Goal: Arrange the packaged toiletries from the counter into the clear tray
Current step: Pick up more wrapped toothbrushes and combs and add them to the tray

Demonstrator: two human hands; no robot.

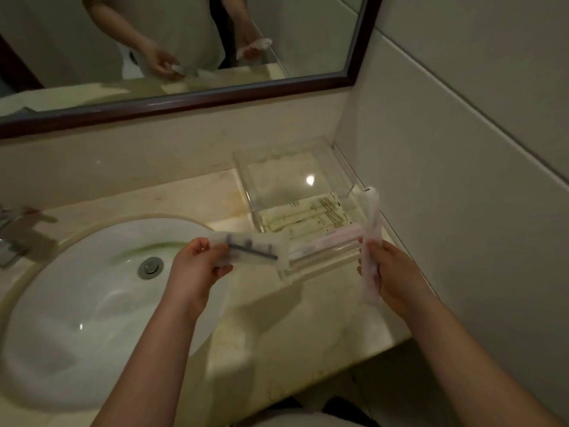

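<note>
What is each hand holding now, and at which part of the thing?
The left hand grips a comb packet by its left end. The right hand holds a long white packet around its lower half.

Clear tray (308, 149); white sink (92, 318); beige marbled counter (308, 318); dark-framed mirror (215, 100).

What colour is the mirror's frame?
Dark reddish-brown, like stained wood, on the mirror frame; the head view shows it best.
</note>
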